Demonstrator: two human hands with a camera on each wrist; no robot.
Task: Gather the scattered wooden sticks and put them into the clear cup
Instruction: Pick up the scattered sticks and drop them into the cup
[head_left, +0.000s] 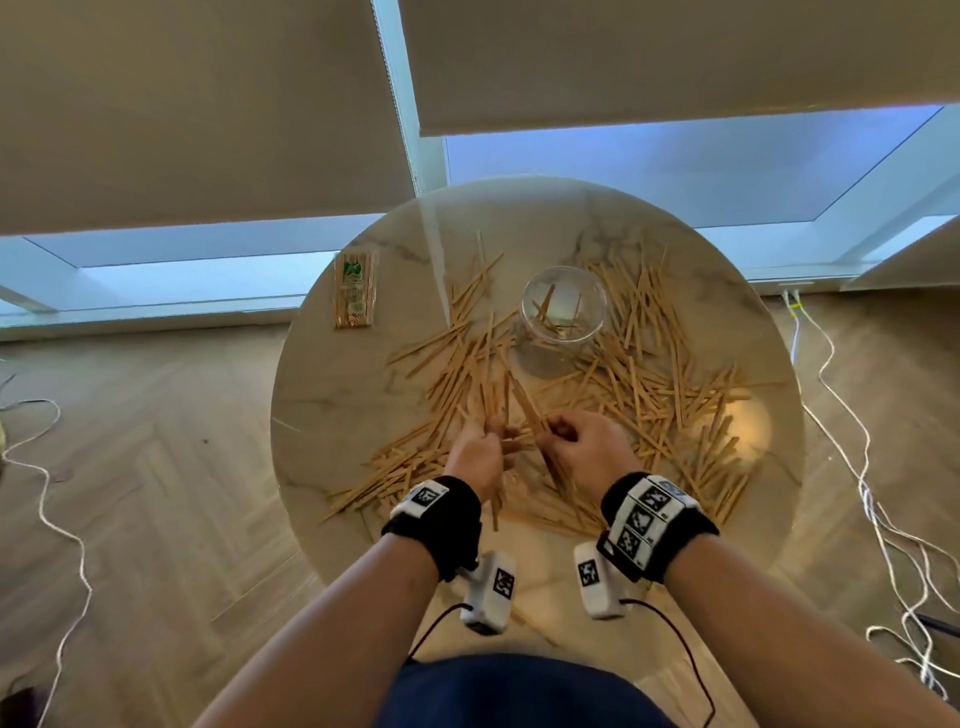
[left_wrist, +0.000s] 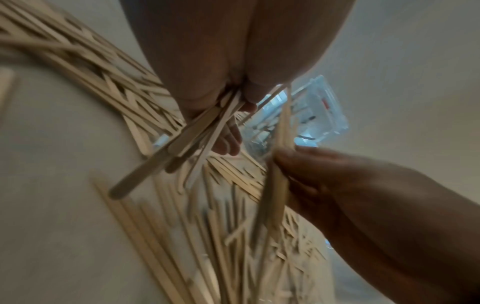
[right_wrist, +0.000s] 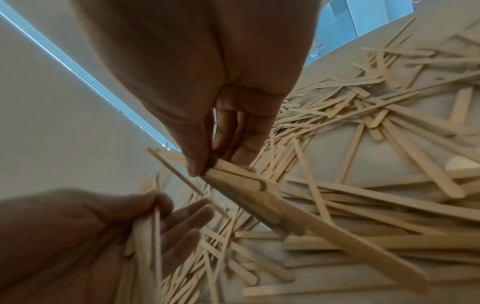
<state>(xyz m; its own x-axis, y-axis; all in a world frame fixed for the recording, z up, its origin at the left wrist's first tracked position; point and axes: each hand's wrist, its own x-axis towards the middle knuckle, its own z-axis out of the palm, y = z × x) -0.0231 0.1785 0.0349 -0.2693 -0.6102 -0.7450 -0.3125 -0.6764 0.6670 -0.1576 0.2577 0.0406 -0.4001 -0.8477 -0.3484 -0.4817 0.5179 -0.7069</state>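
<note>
Many flat wooden sticks (head_left: 649, 374) lie scattered over the round marble table (head_left: 332, 395). The clear cup (head_left: 563, 309) stands near the table's middle with a few sticks inside. My left hand (head_left: 480, 447) grips a small bundle of sticks (left_wrist: 187, 139) above the near part of the pile. My right hand (head_left: 576, 447) pinches another bundle (right_wrist: 249, 193) between thumb and fingers, close beside the left hand. Both bundles point up toward the cup. In the left wrist view the cup (left_wrist: 311, 115) shows behind the fingers, blurred.
A wrapped pack of sticks (head_left: 355, 288) lies at the table's far left edge. White cables (head_left: 852, 467) trail over the wooden floor on the right, and another cable (head_left: 47, 483) on the left. Windows with lowered blinds stand behind the table.
</note>
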